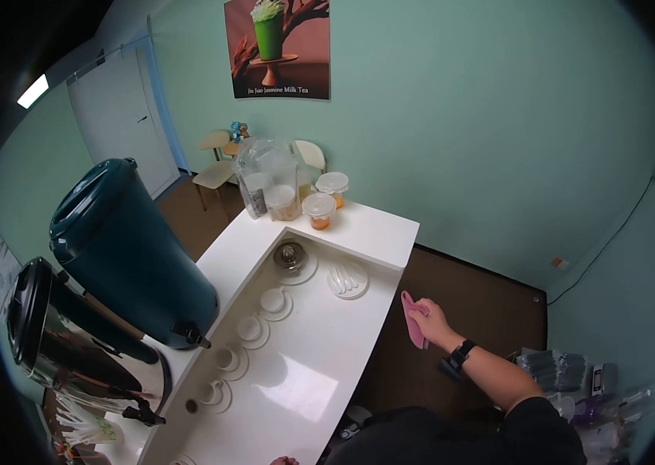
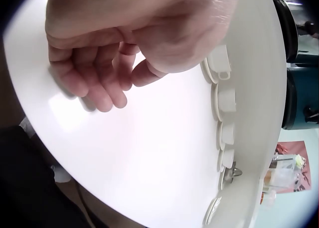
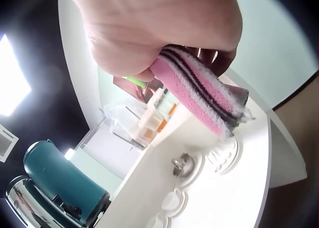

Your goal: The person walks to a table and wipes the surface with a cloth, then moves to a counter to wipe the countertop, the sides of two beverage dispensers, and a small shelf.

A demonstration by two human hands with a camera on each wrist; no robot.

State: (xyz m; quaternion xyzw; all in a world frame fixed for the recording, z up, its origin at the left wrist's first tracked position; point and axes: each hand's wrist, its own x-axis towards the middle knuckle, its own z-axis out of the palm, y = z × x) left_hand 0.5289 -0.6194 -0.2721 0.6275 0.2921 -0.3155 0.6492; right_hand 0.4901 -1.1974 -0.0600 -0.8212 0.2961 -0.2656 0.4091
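A folded pink cloth (image 3: 192,96) with dark and white stripes is gripped in my right hand (image 1: 437,324), thumb on one side and fingers on the other. That hand is off the counter's right edge, over the brown floor in the head view. My left hand (image 2: 114,44) hangs over the white counter (image 2: 134,163), its fingers loosely curled and holding nothing. Only a bit of it shows at the head view's bottom edge. Along the counter's inner wall stand several white cups (image 1: 272,301) on saucers. A white plate of spoons (image 1: 347,279) lies near the counter's far right corner.
A metal juicer (image 1: 290,256) sits on a saucer in the far corner. On the raised ledge are lidded tubs (image 1: 319,209), a clear plastic bag (image 1: 269,167), a teal dispenser (image 1: 130,256) and a steel dispenser (image 1: 79,341). Packed goods (image 1: 560,370) stand at lower right.
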